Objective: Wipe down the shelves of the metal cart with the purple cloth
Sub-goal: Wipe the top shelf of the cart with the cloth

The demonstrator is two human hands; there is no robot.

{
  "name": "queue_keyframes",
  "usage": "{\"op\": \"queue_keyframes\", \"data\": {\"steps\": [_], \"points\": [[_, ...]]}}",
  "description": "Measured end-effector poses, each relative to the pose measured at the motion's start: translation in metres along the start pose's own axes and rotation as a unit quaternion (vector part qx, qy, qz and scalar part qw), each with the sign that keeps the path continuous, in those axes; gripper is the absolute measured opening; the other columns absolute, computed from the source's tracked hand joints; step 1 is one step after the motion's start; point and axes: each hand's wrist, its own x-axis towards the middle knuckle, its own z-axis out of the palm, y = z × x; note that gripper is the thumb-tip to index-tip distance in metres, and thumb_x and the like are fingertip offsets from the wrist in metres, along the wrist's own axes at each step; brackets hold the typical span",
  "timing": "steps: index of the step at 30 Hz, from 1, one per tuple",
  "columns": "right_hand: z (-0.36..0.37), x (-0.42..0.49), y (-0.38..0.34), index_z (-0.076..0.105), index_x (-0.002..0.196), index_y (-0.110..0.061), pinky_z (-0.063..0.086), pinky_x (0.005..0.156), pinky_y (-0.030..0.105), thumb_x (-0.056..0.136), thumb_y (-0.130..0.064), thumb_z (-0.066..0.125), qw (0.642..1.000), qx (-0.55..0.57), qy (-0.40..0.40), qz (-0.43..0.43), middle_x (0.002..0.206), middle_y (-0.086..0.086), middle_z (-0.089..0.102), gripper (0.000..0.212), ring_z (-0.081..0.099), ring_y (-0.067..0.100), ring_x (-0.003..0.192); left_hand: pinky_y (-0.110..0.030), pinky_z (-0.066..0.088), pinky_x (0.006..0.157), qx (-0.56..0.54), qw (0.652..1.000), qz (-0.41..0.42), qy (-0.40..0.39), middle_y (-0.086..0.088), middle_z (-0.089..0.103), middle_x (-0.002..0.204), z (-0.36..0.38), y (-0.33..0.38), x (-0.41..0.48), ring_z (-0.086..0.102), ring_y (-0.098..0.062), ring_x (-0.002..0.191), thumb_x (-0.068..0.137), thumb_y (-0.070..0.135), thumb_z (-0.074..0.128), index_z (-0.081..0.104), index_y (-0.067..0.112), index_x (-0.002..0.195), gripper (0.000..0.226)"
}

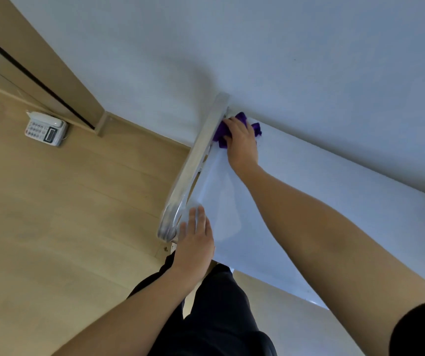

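The metal cart's top shelf (pixel 334 191) is a shiny pale surface seen from above, with a curved steel handle (pixel 193 165) along its left edge. My right hand (pixel 242 142) presses the purple cloth (pixel 239 118) onto the far left corner of the shelf, next to the handle and the wall. Most of the cloth is hidden under the palm. My left hand (pixel 196 242) lies flat on the near left corner, fingers together, beside the handle's lower end. The lower shelves are hidden beneath the top one.
A white wall (pixel 257 47) runs right behind the cart. A white desk phone (pixel 45 128) lies on the wooden floor (pixel 65 227) at the left, near a door frame (pixel 52 73). My dark trousers (pixel 216 317) are just below the cart's near edge.
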Motion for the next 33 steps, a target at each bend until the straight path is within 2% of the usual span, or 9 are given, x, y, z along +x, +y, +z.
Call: {"op": "queue_keyframes", "data": {"steps": [4, 6, 9, 14, 17, 21, 25, 29, 33], "points": [[0.01, 0.016, -0.003, 0.052, 0.135, -0.021, 0.038, 0.108, 0.047, 0.096, -0.007, 0.046, 0.999, -0.008, -0.037, -0.005, 0.145, -0.005, 0.048, 0.042, 0.031, 0.034, 0.138, -0.049, 0.016, 0.118, 0.003, 1.0, -0.022, -0.005, -0.023, -0.015, 0.157, 0.001, 0.004, 0.001, -0.007, -0.039, 0.146, 0.101, 0.019, 0.045, 0.006, -0.005, 0.149, 0.067], [0.013, 0.002, -0.007, 0.055, 0.131, -0.021, 0.039, 0.106, 0.045, 0.092, -0.004, 0.048, 0.999, -0.006, -0.045, -0.002, 0.141, -0.004, 0.052, 0.043, 0.038, 0.034, 0.132, -0.049, 0.016, 0.119, 0.008, 1.0, -0.029, -0.01, -0.023, -0.018, 0.157, 0.002, 0.008, 0.0, -0.009, -0.04, 0.146, 0.1, 0.022, 0.046, 0.003, -0.006, 0.149, 0.07], [0.017, -0.046, -0.012, 0.061, 0.124, -0.018, 0.041, 0.102, 0.044, 0.084, 0.0, 0.053, 0.995, 0.012, -0.076, -0.055, 0.133, -0.001, 0.058, 0.045, 0.047, 0.032, 0.121, -0.048, 0.013, 0.119, 0.0, 0.999, -0.046, -0.01, -0.021, -0.021, 0.156, 0.003, 0.013, -0.001, -0.01, -0.039, 0.146, 0.101, 0.023, 0.043, 0.001, -0.006, 0.149, 0.07], [0.026, -0.12, -0.006, 0.055, 0.135, -0.018, 0.03, 0.116, 0.041, 0.092, -0.011, 0.056, 0.983, -0.025, -0.13, -0.131, 0.143, 0.0, 0.052, 0.043, 0.038, 0.029, 0.136, -0.042, 0.018, 0.119, -0.016, 0.997, -0.071, 0.014, -0.018, -0.02, 0.157, 0.005, 0.021, -0.001, -0.006, -0.034, 0.148, 0.102, 0.023, 0.04, -0.001, -0.003, 0.15, 0.068], [0.021, -0.09, -0.011, 0.058, 0.131, -0.016, 0.034, 0.11, 0.041, 0.09, -0.008, 0.055, 0.979, -0.031, -0.143, -0.141, 0.139, 0.004, 0.055, 0.043, 0.042, 0.034, 0.129, -0.037, 0.021, 0.119, -0.037, 0.996, -0.076, 0.024, -0.014, -0.016, 0.16, 0.013, 0.024, -0.007, -0.002, -0.03, 0.148, 0.102, 0.024, 0.04, 0.001, 0.003, 0.151, 0.066], [0.018, -0.074, -0.02, 0.061, 0.123, -0.016, 0.042, 0.096, 0.042, 0.09, -0.005, 0.05, 0.987, -0.031, -0.116, -0.111, 0.131, 0.0, 0.059, 0.037, 0.045, 0.035, 0.12, -0.031, 0.027, 0.116, -0.056, 0.995, -0.074, 0.028, -0.008, -0.013, 0.161, 0.035, 0.035, -0.031, -0.002, -0.024, 0.149, 0.101, 0.026, 0.042, 0.005, 0.011, 0.152, 0.065], [0.025, -0.123, -0.017, 0.062, 0.125, -0.015, 0.034, 0.106, 0.04, 0.087, -0.004, 0.056, 0.974, -0.029, -0.142, -0.173, 0.133, 0.005, 0.059, 0.04, 0.046, 0.037, 0.123, -0.034, 0.024, 0.118, -0.066, 0.994, -0.083, 0.021, -0.006, -0.02, 0.159, 0.044, 0.041, -0.041, -0.008, -0.024, 0.149, 0.098, 0.033, 0.045, -0.002, 0.011, 0.152, 0.075], [0.027, -0.171, 0.012, 0.048, 0.139, -0.023, 0.025, 0.118, 0.039, 0.094, -0.015, 0.057, 0.942, -0.087, -0.198, -0.257, 0.147, -0.002, 0.046, 0.047, 0.034, 0.029, 0.139, -0.04, 0.017, 0.12, -0.058, 0.996, -0.067, 0.008, -0.009, -0.015, 0.16, 0.041, 0.04, -0.041, -0.01, -0.027, 0.148, 0.097, 0.039, 0.045, -0.004, 0.009, 0.152, 0.08], [-0.001, -0.157, 0.037, 0.058, 0.132, -0.015, 0.03, 0.115, 0.037, 0.091, -0.007, 0.057, 0.973, -0.055, -0.133, -0.178, 0.139, 0.005, 0.056, 0.042, 0.047, 0.031, 0.13, -0.041, 0.015, 0.12, -0.065, 0.996, -0.061, 0.004, -0.009, -0.026, 0.157, 0.04, 0.038, -0.041, -0.011, -0.028, 0.148, 0.098, 0.038, 0.041, -0.008, 0.009, 0.151, 0.078]]}}
